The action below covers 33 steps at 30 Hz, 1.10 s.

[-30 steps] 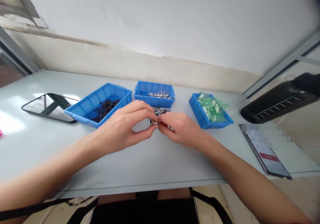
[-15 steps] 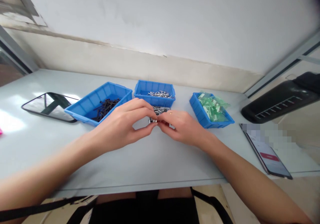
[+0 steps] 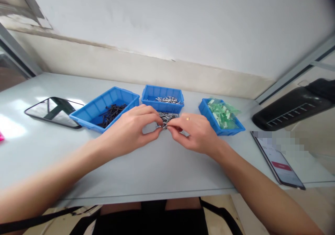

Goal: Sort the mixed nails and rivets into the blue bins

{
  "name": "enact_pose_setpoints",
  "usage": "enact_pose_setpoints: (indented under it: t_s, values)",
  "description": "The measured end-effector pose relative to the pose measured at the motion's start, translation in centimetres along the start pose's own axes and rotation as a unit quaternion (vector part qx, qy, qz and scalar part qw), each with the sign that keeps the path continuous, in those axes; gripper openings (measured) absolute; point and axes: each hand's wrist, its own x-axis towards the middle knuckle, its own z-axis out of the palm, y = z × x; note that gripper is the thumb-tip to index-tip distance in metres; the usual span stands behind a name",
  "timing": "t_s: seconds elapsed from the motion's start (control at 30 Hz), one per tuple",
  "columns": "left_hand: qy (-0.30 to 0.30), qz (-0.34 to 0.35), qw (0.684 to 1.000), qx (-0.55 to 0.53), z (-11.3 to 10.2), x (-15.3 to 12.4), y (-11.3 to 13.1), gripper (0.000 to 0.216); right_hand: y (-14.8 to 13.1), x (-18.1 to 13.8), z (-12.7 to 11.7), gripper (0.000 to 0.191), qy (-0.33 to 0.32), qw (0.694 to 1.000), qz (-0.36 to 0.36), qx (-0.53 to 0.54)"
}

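My left hand (image 3: 131, 130) and my right hand (image 3: 195, 132) meet at the middle of the pale table, fingertips pinched together on a small silver metal part (image 3: 164, 126). Right behind the fingers lies a small pile of silver metal parts (image 3: 167, 116) on the table. A thin ring shows on a finger of my right hand. Behind the pile stands a blue bin of silver parts (image 3: 162, 98). To its left is a blue bin of black screws (image 3: 104, 109), to its right a blue bin of green plastic bags (image 3: 221, 116).
A dark phone (image 3: 53, 112) lies face up at the left of the table (image 3: 146, 165). Another phone (image 3: 278, 158) with a lit screen lies at the right edge. A black device (image 3: 293, 105) sits at the far right. A white wall rises behind.
Both hands stayed pinched together at the table's middle. My right hand shifted slightly right and turned, so the ring now shows higher on it.
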Motion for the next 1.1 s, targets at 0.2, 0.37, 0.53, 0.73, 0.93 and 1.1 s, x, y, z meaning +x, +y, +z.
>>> enact_pose_setpoints:
  t_s: [0.2,0.37,0.53,0.73,0.93,1.1]
  values:
    - [-0.04,0.023,0.998,-0.048,-0.2,-0.3,0.2,0.012,-0.7,0.2,0.2,0.007,0.052,0.996,-0.069,-0.014]
    - [-0.043,0.018,0.998,-0.049,-0.2,-0.4,0.0,0.01,-0.5,0.3,0.3,0.007,0.055,0.997,-0.06,-0.002]
    - [-0.02,0.009,0.999,-0.04,-0.3,-0.2,-0.1,0.01,-0.3,0.4,0.1,0.009,0.044,0.999,-0.024,-0.005]
    - [0.025,-0.004,0.999,-0.024,-0.7,-0.2,-0.1,0.006,0.2,0.4,-0.3,0.011,0.01,0.999,0.027,0.017]
    - [0.048,0.033,0.998,-0.037,-0.7,-0.1,0.2,0.005,0.4,0.2,0.3,0.028,-0.118,0.992,0.046,0.014]
    - [0.024,0.061,0.997,-0.043,-0.4,-0.3,0.3,0.007,0.1,0.0,1.1,0.035,-0.162,0.986,0.03,0.004]
